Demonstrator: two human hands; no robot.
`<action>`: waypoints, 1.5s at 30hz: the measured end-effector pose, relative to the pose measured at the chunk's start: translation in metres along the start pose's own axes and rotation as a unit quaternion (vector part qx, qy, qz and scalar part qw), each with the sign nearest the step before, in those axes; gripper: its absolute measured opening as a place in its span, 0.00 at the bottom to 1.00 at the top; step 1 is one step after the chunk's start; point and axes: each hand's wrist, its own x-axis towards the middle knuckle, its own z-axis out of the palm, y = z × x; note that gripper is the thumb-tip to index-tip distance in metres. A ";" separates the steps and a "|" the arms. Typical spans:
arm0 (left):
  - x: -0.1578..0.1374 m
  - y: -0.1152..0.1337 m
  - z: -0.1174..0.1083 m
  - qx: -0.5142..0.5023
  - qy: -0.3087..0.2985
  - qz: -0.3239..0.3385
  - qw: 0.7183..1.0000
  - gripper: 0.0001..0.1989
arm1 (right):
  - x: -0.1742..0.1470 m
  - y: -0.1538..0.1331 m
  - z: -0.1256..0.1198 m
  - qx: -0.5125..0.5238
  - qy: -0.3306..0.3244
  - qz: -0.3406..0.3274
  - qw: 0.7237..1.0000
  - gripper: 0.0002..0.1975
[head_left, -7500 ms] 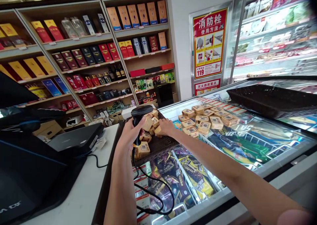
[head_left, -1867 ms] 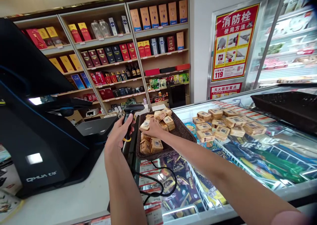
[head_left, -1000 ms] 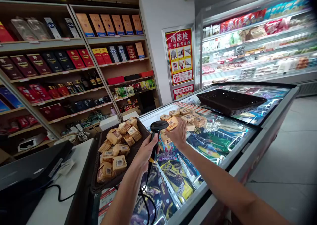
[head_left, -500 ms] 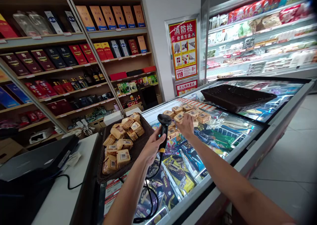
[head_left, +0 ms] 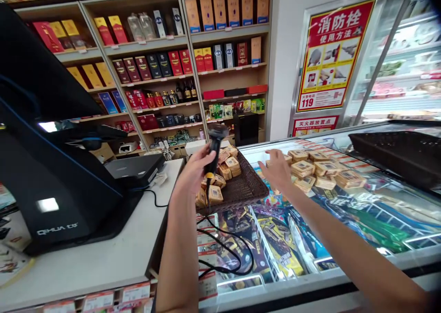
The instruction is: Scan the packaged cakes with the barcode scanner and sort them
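My left hand [head_left: 190, 171] is wrapped round a black barcode scanner [head_left: 213, 150], its head up and its cord hanging down. Behind and below the scanner is a brown woven basket [head_left: 248, 190] holding several wrapped biscuit packs [head_left: 232, 166], partly hidden by this hand. My right hand [head_left: 277, 171] is over the freezer's glass top, at the left end of a group of similar packs [head_left: 303, 168]. Its thumb and forefinger are apart, and no pack shows between them. The hand partly covers the packs nearest to it.
The chest freezer [head_left: 241, 287] shows ice-cream packets through its glass. A dark tray [head_left: 396, 154] rests on it at the right. To the left stand a white counter [head_left: 99, 262] and a black checkout machine [head_left: 58, 179]. The scanner's cord [head_left: 253, 258] loops over the glass.
The view has swung left, bringing the checkout machine in. My left hand and the scanner are now in front of the basket. My right hand has shifted to the pack group's left end, fingers apart.
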 end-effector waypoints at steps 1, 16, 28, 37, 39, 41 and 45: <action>-0.005 0.008 -0.013 -0.001 0.028 0.015 0.999 0.27 | 0.007 -0.017 0.011 0.004 -0.019 -0.013 1.000 0.21; -0.030 0.030 -0.079 -0.058 0.190 0.091 0.976 0.23 | 0.061 -0.096 0.143 0.028 -0.203 -0.091 0.975 0.18; 0.003 0.000 -0.017 0.155 0.050 0.017 0.987 0.23 | 0.035 -0.033 0.039 0.202 -0.061 -0.110 0.971 0.32; 0.022 -0.043 0.040 0.316 -0.157 -0.053 0.934 0.19 | -0.019 0.070 -0.028 0.289 -0.045 -0.062 0.954 0.34; 0.023 -0.046 0.045 0.322 -0.167 -0.057 0.930 0.19 | -0.025 0.080 -0.027 0.303 -0.054 -0.054 0.950 0.34; 0.023 -0.050 0.050 0.326 -0.169 -0.057 0.929 0.20 | -0.028 0.086 -0.027 0.311 -0.060 -0.051 0.947 0.34; 0.026 -0.062 0.064 0.329 -0.158 -0.032 0.931 0.21 | -0.028 0.088 -0.032 0.304 -0.066 -0.059 0.949 0.34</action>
